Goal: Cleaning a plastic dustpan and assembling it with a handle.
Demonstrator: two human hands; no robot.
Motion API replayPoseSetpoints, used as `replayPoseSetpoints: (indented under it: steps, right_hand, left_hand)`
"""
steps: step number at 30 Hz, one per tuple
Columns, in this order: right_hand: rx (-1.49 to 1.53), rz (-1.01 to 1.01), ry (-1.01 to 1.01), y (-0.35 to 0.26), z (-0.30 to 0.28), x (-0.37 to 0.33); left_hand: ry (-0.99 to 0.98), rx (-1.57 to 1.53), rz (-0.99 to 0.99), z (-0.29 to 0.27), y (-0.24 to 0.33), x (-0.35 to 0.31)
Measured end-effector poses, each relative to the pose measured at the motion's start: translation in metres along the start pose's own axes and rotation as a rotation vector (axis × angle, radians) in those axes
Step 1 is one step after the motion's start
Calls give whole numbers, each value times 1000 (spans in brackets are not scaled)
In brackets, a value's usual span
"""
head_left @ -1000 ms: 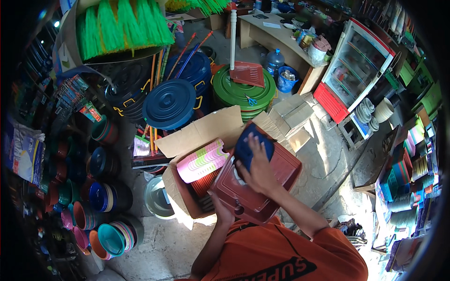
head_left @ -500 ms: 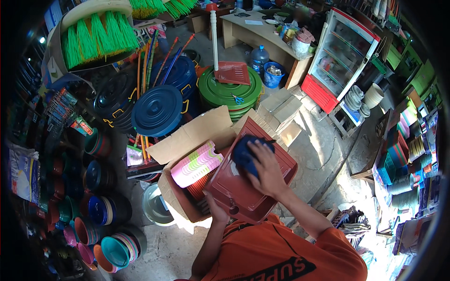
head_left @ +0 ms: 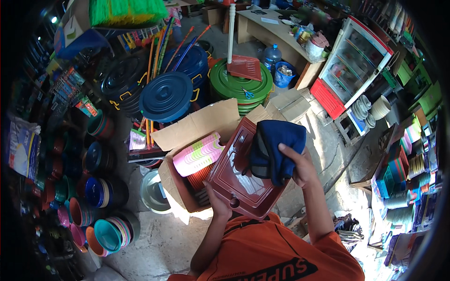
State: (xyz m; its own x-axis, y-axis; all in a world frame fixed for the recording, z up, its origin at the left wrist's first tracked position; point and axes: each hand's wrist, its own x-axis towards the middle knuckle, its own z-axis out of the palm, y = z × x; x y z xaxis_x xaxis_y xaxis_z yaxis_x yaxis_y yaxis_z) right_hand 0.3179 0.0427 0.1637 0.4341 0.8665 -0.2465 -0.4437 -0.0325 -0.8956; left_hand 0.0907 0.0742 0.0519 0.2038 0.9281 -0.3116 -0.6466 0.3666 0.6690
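My left hand [head_left: 218, 203] grips the near left edge of a shallow brownish-red plastic tray [head_left: 228, 173], which has a small round hole near that end. The tray is tilted in front of my chest, and its face shines with light. In my right hand [head_left: 300, 165] is a dark blue cloth [head_left: 280, 140], bunched and hanging over the tray's right side. The thumb lies on top of the cloth; the other fingers are mostly hidden behind it. Whether the cloth touches the tray, I cannot tell.
Behind the tray stands an open cardboard box [head_left: 199, 122] with pink-and-green patterned plastic pieces [head_left: 199, 154] and red stacked ones. Lidded blue bins [head_left: 166, 93] and a green bin [head_left: 240, 79] stand beyond. Stacked basins [head_left: 108, 235] line the left; a glass-door fridge [head_left: 351, 65] is far right.
My right hand has lifted off the tray's face and moved right, with the cloth now gathered up in its fingers. The left hand still holds the tray's edge.
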Motion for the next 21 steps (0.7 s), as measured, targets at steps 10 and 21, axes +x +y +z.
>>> replayPoseSetpoints:
  steps: [10, 21]
  right_hand:
    - [-1493, -705, -365, 82, 29, 1]
    - [-901, -352, -996, 100, 37, -63]
  left_hand:
    - [-36, -49, 44, -9, -27, -15]
    - [268, 491, 503, -87, -76, -1]
